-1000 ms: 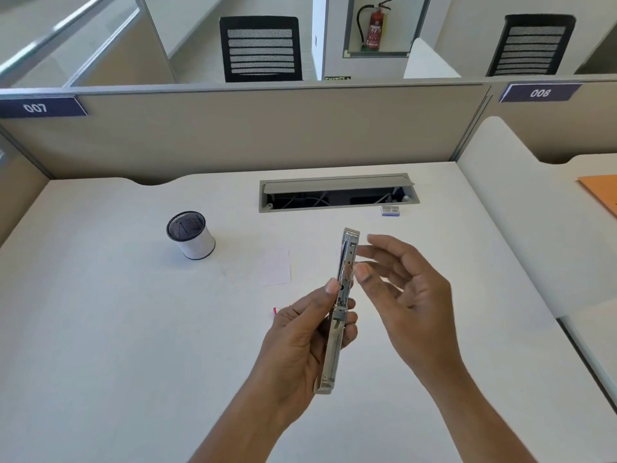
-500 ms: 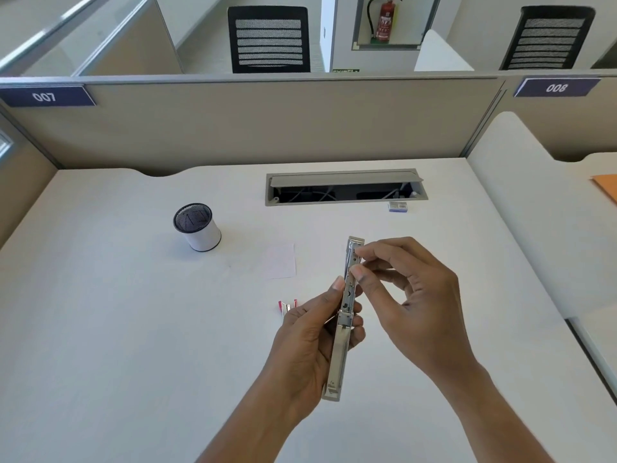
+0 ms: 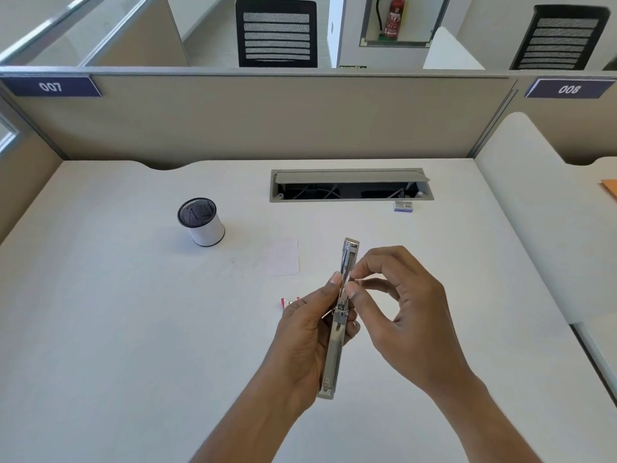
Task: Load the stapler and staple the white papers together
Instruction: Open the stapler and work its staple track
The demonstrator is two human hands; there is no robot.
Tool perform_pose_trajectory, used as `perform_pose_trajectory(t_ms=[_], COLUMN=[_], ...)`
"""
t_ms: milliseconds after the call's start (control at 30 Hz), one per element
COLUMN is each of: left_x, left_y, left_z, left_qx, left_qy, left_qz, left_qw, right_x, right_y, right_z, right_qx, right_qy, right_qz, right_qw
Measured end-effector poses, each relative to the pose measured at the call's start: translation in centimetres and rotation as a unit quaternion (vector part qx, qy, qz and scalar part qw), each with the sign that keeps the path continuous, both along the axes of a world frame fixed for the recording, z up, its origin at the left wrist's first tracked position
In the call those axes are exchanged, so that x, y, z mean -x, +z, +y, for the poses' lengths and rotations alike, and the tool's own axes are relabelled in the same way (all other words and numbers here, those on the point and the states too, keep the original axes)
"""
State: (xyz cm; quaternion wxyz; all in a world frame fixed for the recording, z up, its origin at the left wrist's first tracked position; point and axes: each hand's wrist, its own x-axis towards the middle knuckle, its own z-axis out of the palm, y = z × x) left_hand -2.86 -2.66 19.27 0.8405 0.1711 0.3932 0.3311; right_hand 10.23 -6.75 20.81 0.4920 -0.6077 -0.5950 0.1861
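My left hand (image 3: 305,332) grips a long metal stapler (image 3: 333,359), unfolded flat and held above the desk with its open staple channel facing up and its tip pointing away from me. The thumb and forefinger of my right hand (image 3: 409,315) pinch the channel's edge near the middle; whether staples sit between them is too small to tell. The small white papers (image 3: 283,257) lie flat on the desk just beyond and left of the stapler. A small staple box (image 3: 404,206) rests farther back on the right.
A mesh pen cup (image 3: 202,223) stands at the left rear. An open cable hatch (image 3: 350,177) is set into the desk's back. A small red piece (image 3: 286,301) peeks from under my left hand. Partition walls bound the desk; an orange folder (image 3: 611,188) lies on the neighbouring desk.
My right hand went from open beside the stapler to pinching its channel, then slid its pinch down toward the middle. My left hand kept the stapler nearly still.
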Motion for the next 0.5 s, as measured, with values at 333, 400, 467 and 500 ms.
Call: perform_pose_trajectory(t_ms=[333, 400, 467, 500], left_x=[-0.08, -0.15, -0.22, -0.29], left_y=[-0.3, -0.2, -0.11, 0.03], left_z=[0.08, 0.0, -0.1, -0.14], left_qx=[0.037, 0.044, 0.048, 0.051], left_qy=[0.011, 0.012, 0.013, 0.013], left_qz=[-0.061, -0.073, -0.077, -0.077], left_qw=[0.997, 0.996, 0.996, 0.996], right_x=[0.86, 0.99, 1.0, 1.0], right_y=[-0.79, -0.82, -0.73, -0.68], right_z=[-0.76, -0.86, -0.95, -1.0], right_qx=[-0.033, -0.039, -0.056, -0.064], right_qy=[-0.049, -0.049, -0.055, -0.058], right_qz=[-0.005, -0.01, -0.038, -0.05], right_qw=[0.998, 0.998, 0.996, 0.995])
